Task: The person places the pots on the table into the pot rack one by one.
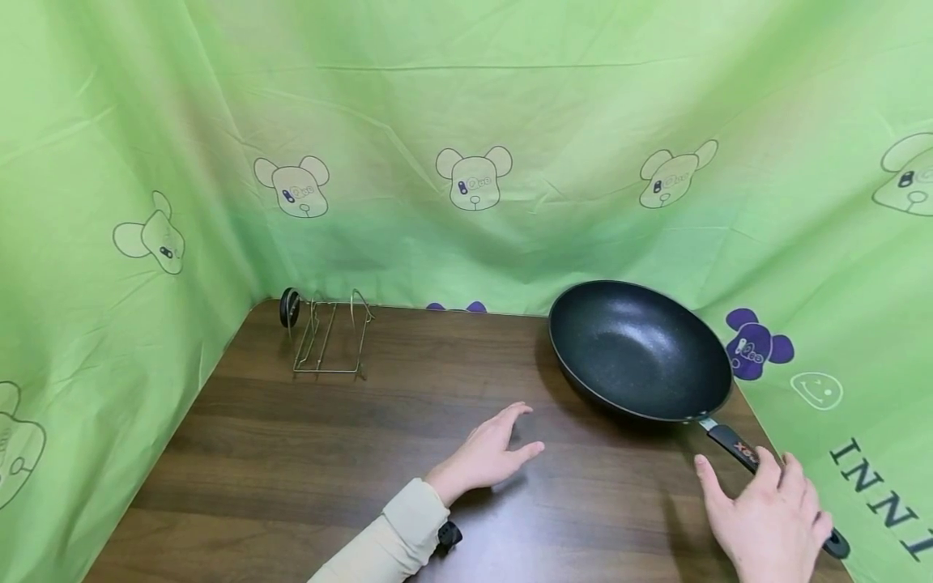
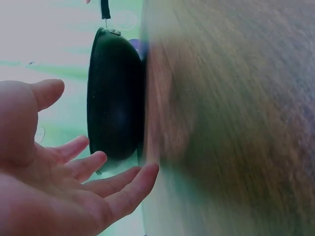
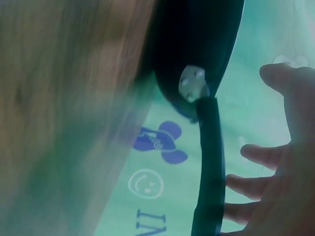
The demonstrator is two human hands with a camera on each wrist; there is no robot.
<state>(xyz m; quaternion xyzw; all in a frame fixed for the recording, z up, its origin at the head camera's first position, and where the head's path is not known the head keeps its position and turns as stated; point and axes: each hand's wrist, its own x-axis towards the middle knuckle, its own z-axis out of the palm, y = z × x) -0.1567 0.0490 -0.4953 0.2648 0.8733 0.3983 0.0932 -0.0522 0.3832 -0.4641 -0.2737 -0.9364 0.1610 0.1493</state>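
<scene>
A black wok [image 1: 641, 352] stands upright at the back right of the table, its long black handle [image 1: 732, 447] pointing toward the front right corner. My right hand [image 1: 773, 514] is spread over the handle and hides part of it in the head view. In the right wrist view the fingertips [image 3: 238, 186] are right beside the handle [image 3: 210, 162], with the thumb apart from it. My left hand [image 1: 484, 453] hovers over the middle of the table, left of the wok, fingers loosely extended and holding nothing. From the left wrist, the wok [image 2: 117, 93] appears beyond the fingers.
A wire rack [image 1: 328, 371] with a black round piece [image 1: 289, 308] sits at the back left of the brown wooden table [image 1: 255, 453]. Green printed fabric [image 1: 466, 97] hangs behind and along both sides. A black wrist device [image 1: 448, 537] shows below the left cuff.
</scene>
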